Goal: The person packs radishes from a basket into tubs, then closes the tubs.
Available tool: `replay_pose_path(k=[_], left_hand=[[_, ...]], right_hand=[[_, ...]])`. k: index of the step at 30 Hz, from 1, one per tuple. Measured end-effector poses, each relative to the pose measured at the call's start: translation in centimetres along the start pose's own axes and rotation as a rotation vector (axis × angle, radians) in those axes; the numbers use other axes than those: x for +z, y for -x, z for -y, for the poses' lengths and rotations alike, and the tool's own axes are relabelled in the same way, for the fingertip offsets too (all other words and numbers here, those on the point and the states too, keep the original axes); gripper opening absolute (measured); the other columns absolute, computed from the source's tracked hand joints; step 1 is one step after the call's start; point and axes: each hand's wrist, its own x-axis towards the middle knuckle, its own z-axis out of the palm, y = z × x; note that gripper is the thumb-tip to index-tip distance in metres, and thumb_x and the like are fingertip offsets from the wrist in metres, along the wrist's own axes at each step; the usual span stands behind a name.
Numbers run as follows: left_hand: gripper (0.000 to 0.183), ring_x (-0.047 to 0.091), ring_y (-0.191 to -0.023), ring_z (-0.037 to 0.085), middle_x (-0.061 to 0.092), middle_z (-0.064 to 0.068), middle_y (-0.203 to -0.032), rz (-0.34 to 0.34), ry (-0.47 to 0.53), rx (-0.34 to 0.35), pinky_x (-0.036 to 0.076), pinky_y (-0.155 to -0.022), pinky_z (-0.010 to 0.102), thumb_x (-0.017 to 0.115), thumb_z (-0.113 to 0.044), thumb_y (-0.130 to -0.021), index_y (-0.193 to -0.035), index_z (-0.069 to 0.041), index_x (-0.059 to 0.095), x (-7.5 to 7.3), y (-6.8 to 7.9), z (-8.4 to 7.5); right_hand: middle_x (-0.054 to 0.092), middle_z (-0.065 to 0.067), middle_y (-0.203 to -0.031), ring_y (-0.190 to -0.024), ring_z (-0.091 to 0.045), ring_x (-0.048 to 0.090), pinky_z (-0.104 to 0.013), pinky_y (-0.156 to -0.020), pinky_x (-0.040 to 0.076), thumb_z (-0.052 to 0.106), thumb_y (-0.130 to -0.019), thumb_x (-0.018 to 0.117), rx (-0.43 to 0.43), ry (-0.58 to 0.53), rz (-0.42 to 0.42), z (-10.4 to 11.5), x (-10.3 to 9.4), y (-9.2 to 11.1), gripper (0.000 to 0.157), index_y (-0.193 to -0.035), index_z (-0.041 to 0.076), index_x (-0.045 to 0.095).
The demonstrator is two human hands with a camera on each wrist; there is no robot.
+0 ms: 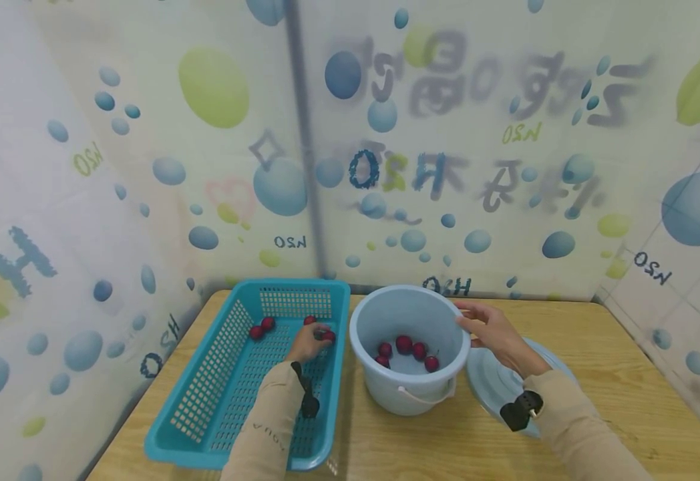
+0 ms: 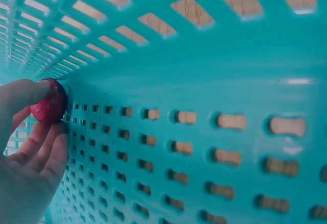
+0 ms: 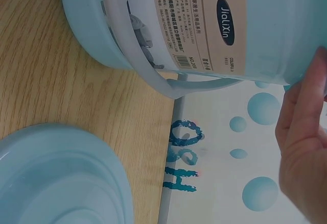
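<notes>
My left hand (image 1: 306, 345) reaches into the turquoise basket (image 1: 343, 314) and pinches a dark red plum (image 2: 52, 104) between thumb and fingers, close to the basket wall. Another plum (image 1: 310, 320) lies just beyond that hand, and two plums (image 1: 256, 332) rest together by the basket's far left side. To the right, a light blue bucket (image 1: 395, 394) stands upright with several plums (image 1: 404, 345) on its bottom. My right hand (image 1: 497, 337) holds the bucket's rim at its right side, and the right wrist view shows the fingers (image 3: 306, 101) at that rim.
A light blue round lid (image 1: 488, 381) lies on the wooden table (image 1: 632, 394) under my right forearm. The bucket's handle (image 1: 425, 399) hangs down in front. A patterned curtain (image 1: 386, 247) rises behind the table and along its left.
</notes>
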Motion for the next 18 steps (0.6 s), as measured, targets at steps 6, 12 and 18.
replay_pose_path(k=[6,12,18], left_hand=[[0.031,0.052,-0.099,0.033,0.057,0.019,-0.105,0.017,0.004,-0.011,0.043,-0.083,0.045,0.061,-0.006,-0.080,-0.110,0.001,0.055,-0.01,0.23,-0.14],[0.035,0.053,-0.097,0.033,0.057,0.018,-0.104,0.049,-0.015,0.001,0.045,-0.080,0.045,0.063,-0.008,-0.080,-0.113,-0.002,0.056,-0.13,0.45,-0.06],[0.034,0.055,-0.094,0.033,0.059,0.018,-0.100,0.041,-0.017,0.001,0.046,-0.079,0.045,0.064,-0.006,-0.077,-0.110,0.000,0.058,-0.33,0.71,-0.17]], right_hand=[[0.047,-0.023,-0.121,-0.097,-0.027,0.054,-0.036,-0.073,0.052,0.025,-0.089,0.052,0.011,0.009,-0.004,0.16,0.04,0.07,0.048,-0.131,0.004,0.039],[0.047,-0.024,-0.120,-0.096,-0.028,0.055,-0.037,-0.072,0.052,0.023,-0.089,0.052,-0.005,-0.003,-0.002,0.05,0.01,0.22,0.047,-0.130,0.003,0.039],[0.046,-0.024,-0.121,-0.097,-0.028,0.055,-0.037,-0.072,0.052,0.023,-0.089,0.052,-0.009,-0.012,0.002,0.04,0.04,0.20,0.048,-0.131,0.003,0.038]])
